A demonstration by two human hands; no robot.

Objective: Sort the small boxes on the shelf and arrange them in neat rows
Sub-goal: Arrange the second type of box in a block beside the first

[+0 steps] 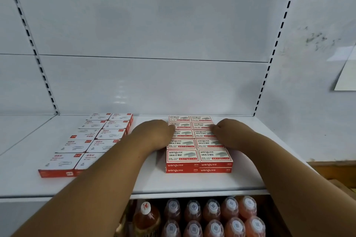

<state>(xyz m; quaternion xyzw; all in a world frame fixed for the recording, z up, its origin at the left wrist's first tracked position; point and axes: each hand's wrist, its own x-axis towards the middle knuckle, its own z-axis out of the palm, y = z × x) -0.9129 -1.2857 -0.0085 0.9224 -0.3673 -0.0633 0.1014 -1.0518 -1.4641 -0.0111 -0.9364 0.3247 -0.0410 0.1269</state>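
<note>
Bottles point(212, 215) of orange-red drink stand in rows on the lower level, closest to where the person stands, their capped tops just under the front lip of the white shelf point(192, 183). Above them both forearms reach out across that shelf toward its back wall. On the right half sits a block of red-and-white staple boxes point(198, 157), two columns wide, five rows deep and stacked two high at the front (the front edges show two layers of red side panels). A left hand point(156, 132) lies against the left flank of this block, fingers bent over the third row's edge; whether it presses or grips I cannot tell. Its partner, the right hand point(229, 131), rests on top of the right column near the second and third rows, fingers curled down onto the lids. Well apart to the left lies a second group, the white paper clip boxes point(90, 140) with red corners, also in two columns running front to back, their rows slightly skewed.
</note>
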